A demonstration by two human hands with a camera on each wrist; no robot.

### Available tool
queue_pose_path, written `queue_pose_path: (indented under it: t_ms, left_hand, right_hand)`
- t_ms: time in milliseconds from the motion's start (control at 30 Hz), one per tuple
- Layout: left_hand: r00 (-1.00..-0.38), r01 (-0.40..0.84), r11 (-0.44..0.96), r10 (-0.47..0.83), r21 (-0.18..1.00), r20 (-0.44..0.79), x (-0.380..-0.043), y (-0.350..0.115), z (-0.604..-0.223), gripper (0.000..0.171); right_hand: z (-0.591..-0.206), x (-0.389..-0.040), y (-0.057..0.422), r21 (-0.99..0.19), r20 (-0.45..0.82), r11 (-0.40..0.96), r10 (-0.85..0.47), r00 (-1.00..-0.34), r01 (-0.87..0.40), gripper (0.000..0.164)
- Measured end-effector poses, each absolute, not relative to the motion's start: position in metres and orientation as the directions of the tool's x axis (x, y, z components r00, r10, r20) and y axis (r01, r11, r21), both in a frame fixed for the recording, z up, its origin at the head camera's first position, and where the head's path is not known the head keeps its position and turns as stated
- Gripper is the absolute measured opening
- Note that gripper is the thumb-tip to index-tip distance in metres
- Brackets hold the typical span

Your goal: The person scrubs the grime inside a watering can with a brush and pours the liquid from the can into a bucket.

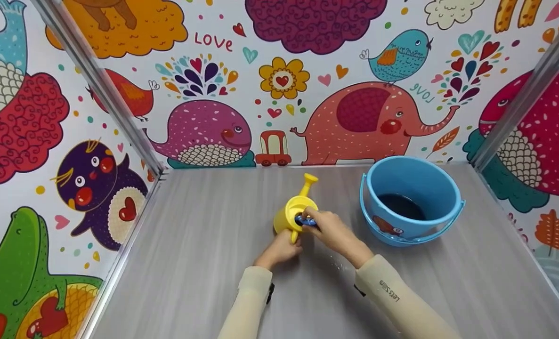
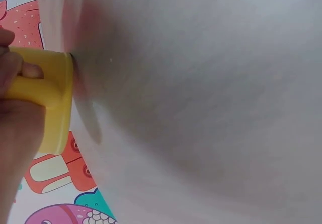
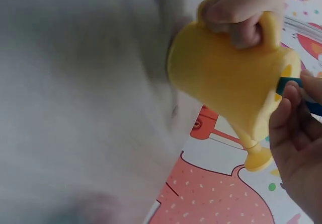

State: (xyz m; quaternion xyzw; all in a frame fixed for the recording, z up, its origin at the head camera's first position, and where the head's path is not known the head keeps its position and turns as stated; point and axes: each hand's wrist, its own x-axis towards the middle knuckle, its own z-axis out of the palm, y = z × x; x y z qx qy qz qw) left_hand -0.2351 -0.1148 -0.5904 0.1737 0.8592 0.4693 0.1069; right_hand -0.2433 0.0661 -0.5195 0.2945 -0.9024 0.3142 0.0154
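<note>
- Pale sleeves (image 1: 401,296) reach in from the lower edge of the head view, nearest the camera, the right one printed with small dark lettering.
- Left hand (image 1: 281,248): its fingers are curled round the handle of the yellow watering can (image 1: 283,220) — the right wrist view shows them through the loop.
- Right hand (image 1: 332,231): thumb and fingers pinch a small blue object (image 1: 309,221) at the can's open top; one end sits at the opening, and what the object is I cannot tell.
- Yellow watering can: around the middle of the grey bench (image 1: 204,235), its base down and opening upward, the spout (image 1: 306,186) pointing away from the person.
- Blue bucket (image 1: 416,228): on the bench to the right of the can, apart from it, its handle hanging down across the front and something dark at the bottom inside.
- Small shiny specks (image 1: 339,264) lie on the bench beside the right forearm.
- Printed wall (image 1: 234,77) behind — whale, elephant, birds and a flower, with metal posts (image 1: 519,99) at the back corners.
</note>
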Motion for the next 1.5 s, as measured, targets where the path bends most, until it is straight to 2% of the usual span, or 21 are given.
queue_pose_path:
  t_ms: [100,300,400,567,833,933,1067,1167,1333,1500]
  left_hand:
    - [-0.919,0.190,0.500,0.394,0.845,-0.027,-0.234,-0.114,-0.591,0.036]
    - [-0.919,0.211,0.510,0.393,0.834,-0.008,-0.235,-0.115,-0.589,0.031]
    - [-0.918,0.241,0.517,0.397,0.821,0.020,-0.235,-0.115,-0.589,0.025]
    - [-0.913,0.286,0.523,0.403,0.803,0.062,-0.236,-0.116,-0.590,0.009]
    - [-0.920,0.274,0.554,0.388,0.786,0.047,-0.235,-0.115,-0.588,0.012]
    - [-0.922,0.256,0.574,0.387,0.778,0.019,-0.236,-0.114,-0.587,0.009]
    - [-0.927,0.203,0.574,0.373,0.794,-0.033,-0.237,-0.113,-0.585,0.020]
    - [-0.927,0.172,0.562,0.371,0.809,-0.061,-0.237,-0.113,-0.584,0.030]
    - [-0.919,0.187,0.547,0.391,0.816,-0.051,-0.238,-0.112,-0.586,0.036]
    - [-0.920,0.184,0.554,0.389,0.812,-0.056,-0.236,-0.112,-0.587,0.038]
  right_hand:
    - [-0.524,-0.240,0.068,-0.454,0.268,0.660,-0.540,-0.798,-0.599,0.019]
    - [-0.526,-0.234,0.071,-0.281,0.450,0.640,-0.570,-0.687,-0.715,0.015]
    - [-0.521,-0.230,0.071,-0.253,0.505,0.624,-0.566,-0.651,-0.739,0.016]
    - [-0.515,-0.224,0.070,-0.214,0.512,0.629,-0.579,-0.634,-0.747,0.017]
    - [-0.518,-0.227,0.067,-0.156,0.564,0.658,-0.553,-0.613,-0.737,0.019]
    - [-0.520,-0.230,0.067,-0.165,0.575,0.671,-0.530,-0.623,-0.723,0.020]
    - [-0.523,-0.235,0.066,-0.216,0.549,0.695,-0.494,-0.674,-0.686,0.017]
    - [-0.524,-0.237,0.066,-0.281,0.496,0.708,-0.471,-0.730,-0.648,0.016]
    - [-0.525,-0.239,0.064,-0.388,0.383,0.729,-0.429,-0.818,-0.564,0.016]
    - [-0.524,-0.240,0.063,-0.401,0.345,0.744,-0.418,-0.840,-0.535,0.017]
